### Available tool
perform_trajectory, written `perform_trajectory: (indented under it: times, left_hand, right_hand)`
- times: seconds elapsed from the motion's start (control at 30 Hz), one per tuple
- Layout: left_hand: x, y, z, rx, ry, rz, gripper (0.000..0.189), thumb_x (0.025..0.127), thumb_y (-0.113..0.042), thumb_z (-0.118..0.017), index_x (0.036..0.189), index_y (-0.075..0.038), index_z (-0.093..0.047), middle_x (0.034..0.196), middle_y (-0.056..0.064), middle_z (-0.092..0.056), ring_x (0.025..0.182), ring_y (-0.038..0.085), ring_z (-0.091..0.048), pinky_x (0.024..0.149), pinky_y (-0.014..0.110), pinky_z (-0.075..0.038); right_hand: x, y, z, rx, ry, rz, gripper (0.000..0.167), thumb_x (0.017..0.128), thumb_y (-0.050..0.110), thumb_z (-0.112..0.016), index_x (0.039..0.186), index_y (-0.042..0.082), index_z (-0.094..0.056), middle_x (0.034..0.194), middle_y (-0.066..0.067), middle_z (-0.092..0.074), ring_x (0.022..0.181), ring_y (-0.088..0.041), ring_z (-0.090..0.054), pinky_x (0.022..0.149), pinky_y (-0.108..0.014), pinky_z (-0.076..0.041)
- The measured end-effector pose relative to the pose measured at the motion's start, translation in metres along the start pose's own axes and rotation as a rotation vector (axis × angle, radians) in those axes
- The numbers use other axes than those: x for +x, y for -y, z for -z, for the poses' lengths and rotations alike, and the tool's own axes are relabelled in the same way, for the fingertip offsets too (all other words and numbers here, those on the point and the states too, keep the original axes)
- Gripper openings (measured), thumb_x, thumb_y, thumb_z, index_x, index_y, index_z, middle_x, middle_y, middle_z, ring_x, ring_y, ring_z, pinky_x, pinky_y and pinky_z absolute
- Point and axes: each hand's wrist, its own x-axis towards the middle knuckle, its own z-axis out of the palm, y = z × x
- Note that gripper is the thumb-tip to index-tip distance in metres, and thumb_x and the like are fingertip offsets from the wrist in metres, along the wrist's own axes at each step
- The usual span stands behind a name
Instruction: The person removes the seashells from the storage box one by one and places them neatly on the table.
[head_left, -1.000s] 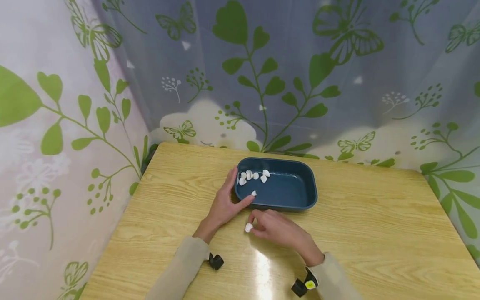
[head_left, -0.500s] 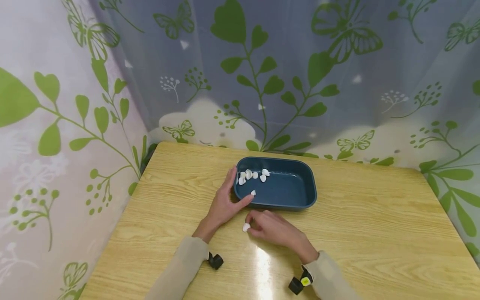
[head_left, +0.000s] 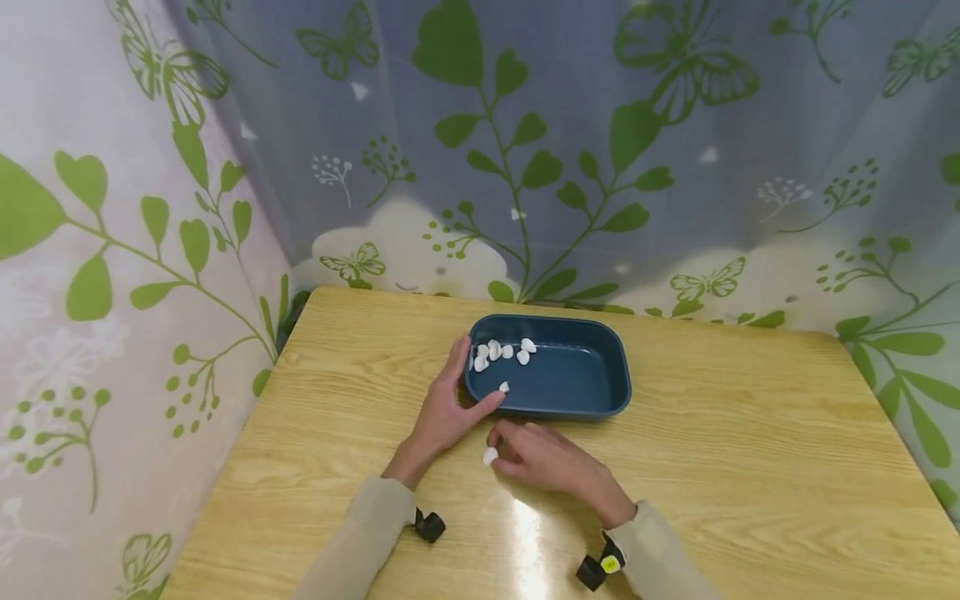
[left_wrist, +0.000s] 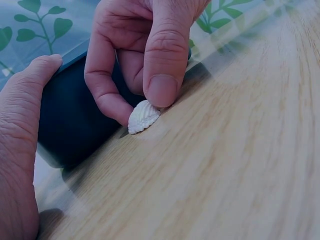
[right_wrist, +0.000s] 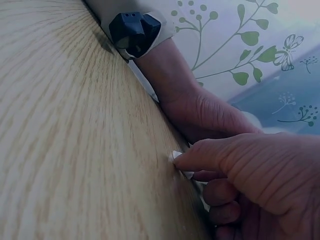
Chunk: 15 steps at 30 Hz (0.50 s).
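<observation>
A ribbed white seashell (head_left: 491, 456) is pinched between the thumb and index finger of my right hand (head_left: 551, 457), close over the table in front of the blue container. Its ridges show clearly in the left wrist view, where the shell (left_wrist: 143, 117) is seen near the wood. My left hand (head_left: 442, 408) rests against the container's left end, fingers extended along the outer side and thumb on the near rim. Inside the dark blue rectangular container (head_left: 570, 385) lie several white shells (head_left: 495, 350), mostly at the left; one small shell (head_left: 504, 387) is beside the thumb tip.
The wooden table (head_left: 720, 450) reaches back to a printed fabric curtain (head_left: 570, 167) with green leaves and butterflies. Another printed panel (head_left: 135, 333) stands along the left. Black wrist cameras (head_left: 429, 527) are strapped at both sleeves.
The right hand has shifted slightly left with the shell still pinched. The left hand keeps its place at the container, and the shells inside have not moved.
</observation>
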Motion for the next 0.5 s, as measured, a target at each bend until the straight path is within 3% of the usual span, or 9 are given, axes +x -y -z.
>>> perform_trajectory:
  times: [0.2,0.37,0.5]
  left_hand:
    - [-0.001,0.001,0.0,0.005,0.0,0.008,0.104,0.09,-0.057,-0.076,0.169,-0.028,-0.016,0.175,0.01,-0.016,0.16,0.02,-0.013,0.126,0.056,-0.023]
    - [-0.001,0.001,0.0,0.003,0.001,0.002,0.104,0.09,-0.056,-0.077,0.169,-0.024,-0.017,0.175,0.01,-0.016,0.16,0.02,-0.013,0.126,0.056,-0.024]
    - [-0.001,0.001,0.0,0.0,0.002,-0.011,0.104,0.091,-0.055,-0.077,0.169,-0.021,-0.018,0.175,0.009,-0.017,0.16,0.019,-0.013,0.126,0.055,-0.024]
  right_hand:
    - [-0.002,0.004,0.005,0.001,0.02,-0.012,0.016,0.1,0.015,-0.069,0.114,0.009,-0.067,0.084,0.008,-0.067,0.064,0.002,-0.051,0.06,-0.019,-0.046]
    - [-0.005,0.01,0.015,0.012,0.029,-0.021,0.015,0.101,0.016,-0.068,0.115,0.01,-0.068,0.065,0.014,-0.051,0.055,0.002,-0.043,0.054,-0.019,-0.038]
    - [-0.009,0.016,0.024,0.008,0.03,-0.016,0.013,0.102,0.016,-0.068,0.113,0.011,-0.068,0.06,0.015,-0.042,0.053,0.002,-0.039,0.053,-0.019,-0.034]
